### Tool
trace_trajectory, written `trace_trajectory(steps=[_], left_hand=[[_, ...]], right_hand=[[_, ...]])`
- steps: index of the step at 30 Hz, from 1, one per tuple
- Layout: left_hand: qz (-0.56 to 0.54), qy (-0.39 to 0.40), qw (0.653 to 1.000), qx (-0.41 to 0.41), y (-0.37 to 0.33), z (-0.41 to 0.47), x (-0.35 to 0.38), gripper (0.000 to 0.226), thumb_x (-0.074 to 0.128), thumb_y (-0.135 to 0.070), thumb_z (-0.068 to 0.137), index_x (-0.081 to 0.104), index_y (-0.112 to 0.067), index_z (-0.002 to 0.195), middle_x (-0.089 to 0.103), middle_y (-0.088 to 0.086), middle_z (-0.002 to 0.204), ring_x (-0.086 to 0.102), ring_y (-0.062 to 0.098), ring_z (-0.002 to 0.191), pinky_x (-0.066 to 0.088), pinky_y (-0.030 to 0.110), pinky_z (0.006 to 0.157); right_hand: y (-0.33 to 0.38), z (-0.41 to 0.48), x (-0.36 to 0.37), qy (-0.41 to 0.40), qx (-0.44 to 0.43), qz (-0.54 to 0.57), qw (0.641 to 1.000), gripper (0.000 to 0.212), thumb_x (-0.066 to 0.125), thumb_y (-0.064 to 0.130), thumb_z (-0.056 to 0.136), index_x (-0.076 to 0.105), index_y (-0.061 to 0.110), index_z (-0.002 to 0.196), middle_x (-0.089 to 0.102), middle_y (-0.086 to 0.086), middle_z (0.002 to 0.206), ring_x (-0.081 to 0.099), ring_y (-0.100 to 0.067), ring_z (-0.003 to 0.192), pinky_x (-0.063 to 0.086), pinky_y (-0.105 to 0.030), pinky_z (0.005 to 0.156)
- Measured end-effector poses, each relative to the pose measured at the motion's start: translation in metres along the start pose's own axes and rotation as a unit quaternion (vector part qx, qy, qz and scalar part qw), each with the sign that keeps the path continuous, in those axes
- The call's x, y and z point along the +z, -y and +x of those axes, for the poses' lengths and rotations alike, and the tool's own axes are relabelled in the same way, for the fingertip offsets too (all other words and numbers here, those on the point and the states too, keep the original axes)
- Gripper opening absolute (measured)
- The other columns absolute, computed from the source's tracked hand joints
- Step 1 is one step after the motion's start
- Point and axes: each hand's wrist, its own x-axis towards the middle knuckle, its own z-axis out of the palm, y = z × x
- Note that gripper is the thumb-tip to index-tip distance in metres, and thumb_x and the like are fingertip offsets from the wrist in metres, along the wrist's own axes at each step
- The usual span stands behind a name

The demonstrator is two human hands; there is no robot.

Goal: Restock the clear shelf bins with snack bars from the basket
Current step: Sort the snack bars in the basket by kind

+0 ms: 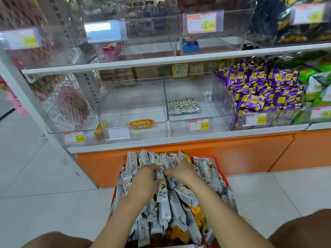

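A red basket (224,178) on the floor in front of the shelf is heaped with grey-wrapped snack bars (177,206), with some yellow ones underneath. Both hands are down in the heap. My left hand (145,178) and my right hand (180,170) curl their fingers round a fan of grey snack bars (143,160) at the far end of the basket. Above, a clear bin (206,99) on the lower shelf holds a short row of the same grey bars (184,105). The clear bin (132,104) to its left holds one yellow bar (140,123).
Right of the clear bins is a bin piled with purple-and-yellow packets (259,90), then green packets (317,83). The upper shelf has nearly bare clear bins with a pink sweet (110,50) and a blue packet (190,44). An orange base panel (215,158) stands behind the basket. My knees frame the bottom.
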Motion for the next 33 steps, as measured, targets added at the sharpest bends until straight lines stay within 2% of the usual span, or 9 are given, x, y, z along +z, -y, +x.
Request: trace_trajectory(steps=[5, 9, 13, 15, 18, 21, 24, 29, 33], left_hand=[[-0.028, -0.003, 1.000, -0.001, -0.002, -0.003, -0.002, 0.030, 0.062, -0.019, 0.090, 0.062, -0.020, 0.120, 0.061, 0.000, 0.119, 0.057, 0.009, 0.091, 0.046, 0.019, 0.078], [-0.048, -0.025, 0.998, -0.011, -0.006, -0.002, -0.007, 0.026, 0.060, -0.020, 0.091, 0.065, -0.018, 0.116, 0.066, 0.001, 0.109, 0.060, 0.012, 0.083, 0.050, 0.023, 0.072], [-0.157, -0.063, 0.986, -0.015, -0.025, 0.004, -0.019, 0.030, 0.064, -0.035, 0.088, 0.070, -0.013, 0.108, 0.072, 0.006, 0.100, 0.069, 0.018, 0.086, 0.054, 0.030, 0.082], [-0.238, -0.044, 0.970, -0.019, -0.044, 0.008, -0.030, 0.032, 0.067, -0.040, 0.084, 0.074, -0.009, 0.085, 0.072, 0.009, 0.073, 0.070, 0.022, 0.067, 0.058, 0.034, 0.069], [-0.372, -0.035, 0.927, -0.043, -0.067, 0.016, -0.044, 0.036, 0.074, -0.032, 0.079, 0.063, -0.006, 0.058, 0.061, 0.002, 0.049, 0.061, 0.013, 0.046, 0.053, 0.024, 0.052], [-0.454, 0.006, 0.889, -0.057, -0.081, 0.028, -0.051, 0.026, 0.076, -0.026, 0.076, 0.066, -0.004, 0.067, 0.070, 0.011, 0.065, 0.066, 0.019, 0.056, 0.054, 0.024, 0.052], [-0.517, 0.059, 0.852, -0.053, -0.091, 0.037, -0.057, 0.034, 0.073, -0.022, 0.076, 0.064, 0.007, 0.093, 0.071, 0.021, 0.090, 0.069, 0.026, 0.077, 0.059, 0.029, 0.068], [-0.580, 0.112, 0.806, -0.028, -0.097, 0.056, -0.059, 0.014, 0.067, -0.016, 0.078, 0.062, -0.003, 0.075, 0.069, 0.009, 0.077, 0.064, 0.018, 0.074, 0.056, 0.025, 0.062], [-0.606, 0.100, 0.787, -0.052, -0.105, 0.070, -0.057, 0.028, 0.074, -0.028, 0.067, 0.074, -0.005, 0.082, 0.058, 0.016, 0.095, 0.052, 0.027, 0.091, 0.047, 0.032, 0.068]], right_hand=[[-0.003, -0.009, -0.001, 0.022, -0.008, -0.051, 0.998, 0.076, 0.068, 0.042, 0.083, 0.037, 0.004, 0.141, 0.046, -0.011, 0.140, 0.056, -0.025, 0.117, 0.048, -0.029, 0.085], [-0.004, -0.015, -0.010, 0.032, -0.016, 0.075, 0.997, 0.037, 0.068, 0.038, 0.080, 0.057, 0.006, 0.095, 0.062, -0.009, 0.093, 0.063, -0.021, 0.084, 0.058, -0.036, 0.076], [0.009, -0.031, -0.032, -0.042, -0.086, 0.047, 0.994, 0.046, 0.069, 0.047, 0.072, 0.058, 0.007, 0.092, 0.058, -0.009, 0.085, 0.052, -0.015, 0.064, 0.041, -0.025, 0.051], [0.015, -0.042, -0.038, -0.102, -0.150, 0.041, 0.982, 0.054, 0.069, 0.049, 0.064, 0.056, 0.008, 0.097, 0.054, -0.008, 0.094, 0.050, -0.016, 0.069, 0.034, -0.024, 0.049], [0.024, -0.063, -0.044, -0.178, -0.240, 0.028, 0.954, 0.048, 0.073, 0.032, 0.075, 0.044, 0.015, 0.109, 0.044, 0.003, 0.103, 0.048, -0.013, 0.086, 0.033, -0.022, 0.058], [0.026, -0.070, -0.052, -0.255, -0.324, -0.011, 0.911, 0.058, 0.072, 0.027, 0.081, 0.042, 0.014, 0.128, 0.040, 0.006, 0.113, 0.047, -0.013, 0.103, 0.030, -0.015, 0.073], [0.027, -0.063, -0.061, -0.280, -0.361, -0.027, 0.889, 0.072, 0.069, 0.030, 0.085, 0.033, 0.019, 0.146, 0.042, 0.002, 0.128, 0.045, -0.013, 0.115, 0.031, -0.013, 0.084], [0.026, -0.051, -0.074, -0.316, -0.434, -0.011, 0.843, 0.062, 0.067, 0.031, 0.087, 0.039, 0.034, 0.143, 0.041, 0.000, 0.137, 0.043, -0.016, 0.123, 0.033, -0.021, 0.095], [0.026, -0.040, -0.082, -0.292, -0.450, 0.003, 0.844, 0.061, 0.070, 0.034, 0.084, 0.044, 0.034, 0.139, 0.041, 0.006, 0.140, 0.041, -0.013, 0.127, 0.033, -0.020, 0.101]])
